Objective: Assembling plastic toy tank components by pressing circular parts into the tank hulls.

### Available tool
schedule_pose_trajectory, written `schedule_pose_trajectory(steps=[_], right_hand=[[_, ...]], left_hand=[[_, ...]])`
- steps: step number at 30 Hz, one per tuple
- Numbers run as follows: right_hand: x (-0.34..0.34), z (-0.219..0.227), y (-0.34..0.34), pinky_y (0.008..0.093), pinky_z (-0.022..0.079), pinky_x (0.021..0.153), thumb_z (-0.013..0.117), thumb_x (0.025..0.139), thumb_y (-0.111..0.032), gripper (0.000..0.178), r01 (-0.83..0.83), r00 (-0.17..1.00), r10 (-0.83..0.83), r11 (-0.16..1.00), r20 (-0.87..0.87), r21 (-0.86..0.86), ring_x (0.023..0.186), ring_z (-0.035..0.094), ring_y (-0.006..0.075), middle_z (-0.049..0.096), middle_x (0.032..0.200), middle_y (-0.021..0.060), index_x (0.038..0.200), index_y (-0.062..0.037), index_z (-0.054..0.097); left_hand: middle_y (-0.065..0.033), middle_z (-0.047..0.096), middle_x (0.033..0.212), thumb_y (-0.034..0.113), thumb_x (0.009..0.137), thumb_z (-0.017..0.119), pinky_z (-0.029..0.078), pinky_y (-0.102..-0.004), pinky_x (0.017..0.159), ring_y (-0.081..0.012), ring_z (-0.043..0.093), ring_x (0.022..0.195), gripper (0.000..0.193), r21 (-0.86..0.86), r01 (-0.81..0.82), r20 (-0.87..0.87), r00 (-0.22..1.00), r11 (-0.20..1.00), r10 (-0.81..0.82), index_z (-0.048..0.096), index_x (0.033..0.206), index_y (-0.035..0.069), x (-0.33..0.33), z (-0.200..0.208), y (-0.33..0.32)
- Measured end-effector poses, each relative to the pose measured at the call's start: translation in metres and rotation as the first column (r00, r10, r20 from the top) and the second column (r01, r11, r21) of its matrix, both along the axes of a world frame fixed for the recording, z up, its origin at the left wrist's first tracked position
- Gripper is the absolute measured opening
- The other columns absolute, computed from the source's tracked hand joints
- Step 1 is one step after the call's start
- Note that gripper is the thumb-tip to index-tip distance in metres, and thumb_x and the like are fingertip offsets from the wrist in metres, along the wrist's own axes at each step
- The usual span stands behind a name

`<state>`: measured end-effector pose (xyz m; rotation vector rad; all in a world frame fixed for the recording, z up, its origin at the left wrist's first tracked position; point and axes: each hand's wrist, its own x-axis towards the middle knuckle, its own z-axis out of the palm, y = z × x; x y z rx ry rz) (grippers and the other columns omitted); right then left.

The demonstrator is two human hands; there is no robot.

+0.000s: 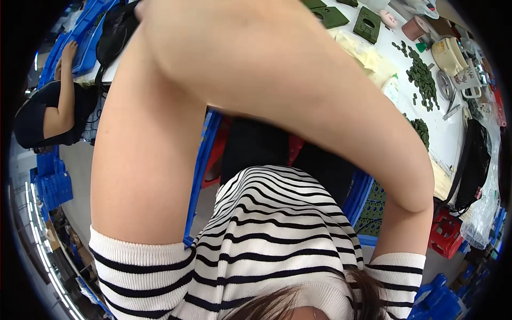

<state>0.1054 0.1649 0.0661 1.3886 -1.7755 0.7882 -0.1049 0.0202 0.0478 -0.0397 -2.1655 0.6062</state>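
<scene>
Both my bare arms are raised very close to the camera and fill the middle of the head view. My left arm [144, 176] rises from its striped sleeve on the left. From the right, my right arm [341, 101] bends at the elbow and slants up to the upper left, where the two arms overlap. My hands are beyond the upper edge, so their fingers and anything in them are hidden. Beyond my right arm, a white table [445, 136] carries a pile of small dark green pieces [423, 80] and a green block with a round hole [367, 24].
A spool [415, 28], a cream cup [449, 56] and a roll of tape [444, 84] stand at the table's right. A blue crate [368, 213] with green parts is by my lap. A co-worker [58, 112] sits at the left; a red stool [447, 232] is at right.
</scene>
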Motion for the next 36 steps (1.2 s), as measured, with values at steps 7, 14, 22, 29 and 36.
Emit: schedule_pose_trajectory(steps=[7, 14, 22, 29, 36], right_hand=[[0.053, 0.006, 0.072, 0.0326, 0.049, 0.06, 0.061, 0.074, -0.011, 0.018, -0.356, 0.874, 0.296, 0.93, 0.386, 0.093, 0.075, 0.057, 0.0253, 0.055, 0.075, 0.0092, 0.085, 0.003, 0.059], [-0.032, -0.034, 0.166, 0.0342, 0.048, 0.06, 0.068, 0.085, -0.014, 0.021, -0.186, 0.684, -0.049, 0.953, 0.728, 0.239, 0.064, 0.058, 0.0273, 0.057, 0.07, 0.0099, 0.075, -0.0017, 0.055], [-0.118, -0.054, 0.276, 0.028, 0.05, 0.062, 0.067, 0.086, -0.007, 0.011, 0.322, 0.51, -0.422, 0.902, 0.75, 0.288, 0.064, 0.059, 0.0131, 0.066, 0.075, 0.0078, 0.092, 0.0022, 0.065], [-0.139, -0.073, 0.281, 0.0271, 0.048, 0.063, 0.069, 0.082, -0.006, 0.009, 0.218, 0.516, -0.549, 0.827, 0.658, 0.519, 0.065, 0.058, 0.0123, 0.065, 0.073, 0.0059, 0.088, 0.0008, 0.066], [-0.161, -0.076, 0.27, 0.0285, 0.05, 0.065, 0.072, 0.079, -0.006, 0.014, 0.209, 0.484, -0.579, 0.805, 0.656, 0.556, 0.066, 0.061, 0.0149, 0.065, 0.074, 0.0078, 0.092, -0.0005, 0.071]], left_hand=[[-0.0189, 0.067, 0.103, 0.017, 0.08, 0.063, 0.052, -0.0498, 0.08, -0.0345, 0.066, 0.096, 0.031, 0.432, -0.112, 0.247, 0.969, 0.895, 0.002, 0.061, 0.108, 0.003, 0.022, -0.029, 0.006], [-0.0178, 0.063, 0.116, 0.038, 0.076, 0.078, 0.051, -0.0369, 0.088, -0.0256, 0.062, 0.099, 0.072, 0.799, -0.163, 0.551, 0.581, 0.578, -0.599, 0.05, 0.135, 0.008, 0.115, -0.036, -0.024], [-0.0196, 0.059, 0.121, 0.017, 0.073, 0.079, 0.05, -0.0382, 0.086, -0.0296, 0.058, 0.106, 0.08, 0.808, -0.142, 0.517, 0.637, 0.572, -0.572, 0.041, 0.143, 0.009, 0.15, -0.06, 0.011], [-0.0198, 0.06, 0.117, 0.02, 0.075, 0.078, 0.05, -0.0375, 0.085, -0.0282, 0.06, 0.102, 0.078, 0.861, -0.155, 0.439, 0.707, 0.484, -0.554, 0.041, 0.142, 0.005, 0.148, -0.071, 0.003], [-0.0203, 0.059, 0.118, 0.021, 0.075, 0.078, 0.048, -0.0394, 0.088, -0.0299, 0.058, 0.101, 0.078, 0.811, -0.049, 0.416, 0.749, 0.583, -0.515, 0.04, 0.142, 0.006, 0.146, -0.077, 0.022]])
